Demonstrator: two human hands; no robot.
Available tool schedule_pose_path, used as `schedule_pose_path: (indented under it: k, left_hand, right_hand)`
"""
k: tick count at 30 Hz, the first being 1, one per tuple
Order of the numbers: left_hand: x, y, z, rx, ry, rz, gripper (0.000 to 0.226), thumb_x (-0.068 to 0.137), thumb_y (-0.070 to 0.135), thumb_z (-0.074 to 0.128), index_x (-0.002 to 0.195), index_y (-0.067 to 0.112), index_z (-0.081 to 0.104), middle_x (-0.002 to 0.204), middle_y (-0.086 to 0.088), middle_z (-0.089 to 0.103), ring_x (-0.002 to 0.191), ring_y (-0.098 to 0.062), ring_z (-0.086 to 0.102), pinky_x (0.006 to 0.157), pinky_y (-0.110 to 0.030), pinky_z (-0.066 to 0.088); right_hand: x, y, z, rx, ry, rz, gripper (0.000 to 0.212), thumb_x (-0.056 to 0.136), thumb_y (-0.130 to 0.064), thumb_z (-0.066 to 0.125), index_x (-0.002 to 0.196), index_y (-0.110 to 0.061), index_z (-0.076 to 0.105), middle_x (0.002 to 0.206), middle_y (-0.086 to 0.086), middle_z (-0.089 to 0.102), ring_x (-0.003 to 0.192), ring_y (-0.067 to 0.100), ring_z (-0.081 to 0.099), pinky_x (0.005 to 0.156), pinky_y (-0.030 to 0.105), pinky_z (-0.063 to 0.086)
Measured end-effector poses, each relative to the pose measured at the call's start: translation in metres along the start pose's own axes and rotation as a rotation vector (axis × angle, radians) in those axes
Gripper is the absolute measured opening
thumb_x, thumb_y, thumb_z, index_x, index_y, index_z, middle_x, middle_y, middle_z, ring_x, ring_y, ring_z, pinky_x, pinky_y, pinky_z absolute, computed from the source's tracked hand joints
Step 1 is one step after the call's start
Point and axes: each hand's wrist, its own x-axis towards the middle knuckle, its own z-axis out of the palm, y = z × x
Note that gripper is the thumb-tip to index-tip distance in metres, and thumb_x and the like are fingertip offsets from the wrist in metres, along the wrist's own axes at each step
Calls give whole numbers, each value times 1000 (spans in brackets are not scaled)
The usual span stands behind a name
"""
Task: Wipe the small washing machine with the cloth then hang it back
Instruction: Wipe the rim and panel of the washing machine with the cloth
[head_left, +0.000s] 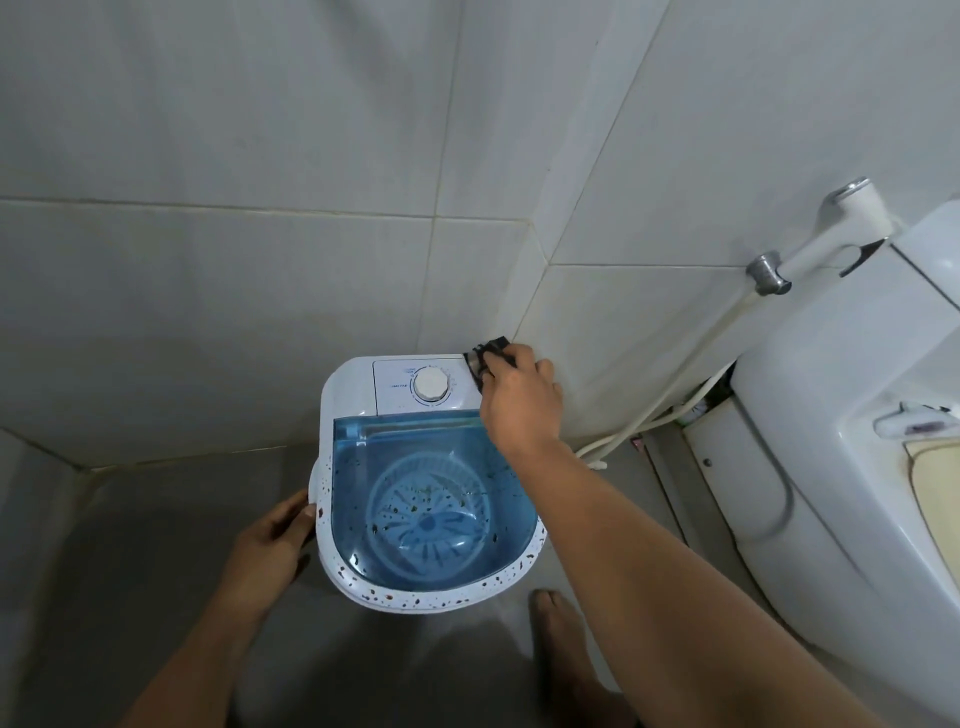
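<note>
Mid-wipe: right hand (519, 402) gripped a dark crumpled cloth (491, 354) at the upper-right corner of the small white, blue-lidded washing machine (431, 519), left hand (270, 540) clasping its left rim; next, probably the speckled front.

One washing machine (431, 499), one cloth (485, 356), one toilet (831, 415); two hands: left hand (270, 545), right hand (519, 405).

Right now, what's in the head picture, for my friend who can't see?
A right hand holds a dark cloth on the back right corner of a small white washer; the left hand grips its left rim. A toilet stands at right.
</note>
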Motion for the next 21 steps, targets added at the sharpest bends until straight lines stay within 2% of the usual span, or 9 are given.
schedule_pose_path:
  k: [3,8,10,14,16,19,21]
  left_hand:
    - [-2,2,0,-13,-1,1,21,96,28,59,107,44,67,116,-1,73,112,-22,66,104,-49,46]
    - [-1,-2,-1,-36,3,3,20,96,26,60,102,42,71,114,-1,74,112,-23,65,104,-52,45]
    - [-1,-2,0,-30,1,10,20,96,28,59,103,43,70,112,1,74,111,-21,66,103,-51,46]
    - [-3,0,0,-7,4,14,22,97,28,58,101,47,69,112,2,74,111,-20,66,101,-50,48]
    - [-4,1,0,1,5,17,23,97,28,57,99,48,68,111,2,74,111,-20,66,100,-49,49]
    - [-4,3,2,-1,12,12,24,98,25,57,97,46,68,109,3,74,109,-20,66,101,-49,47]
    - [-5,4,2,-4,10,10,24,98,25,57,98,47,67,111,3,73,109,-20,65,102,-49,47]
  right_hand:
    - [-10,-16,1,37,-3,41,37,101,-23,52,136,-27,60,140,3,51,110,32,48,82,44,46]
    - [-43,12,7,-75,44,-285,37,94,-21,63,131,-23,65,133,7,58,100,33,54,75,46,52]
    - [-29,18,2,-113,39,-245,37,94,-20,62,131,-22,66,131,9,58,99,34,54,74,48,53]
    - [0,-7,-6,-94,-58,-11,40,101,-18,50,139,-25,57,139,7,49,113,33,47,85,45,46]
    - [-6,-17,-4,-67,-78,-55,40,101,-20,51,140,-25,56,140,6,48,113,33,47,85,46,47]
    - [-23,-9,0,-60,-41,-222,37,97,-22,60,134,-23,62,136,8,55,103,34,54,76,47,54]
    - [-15,-2,-4,-90,-44,-201,38,98,-22,58,136,-23,60,136,8,54,104,34,53,77,46,52]
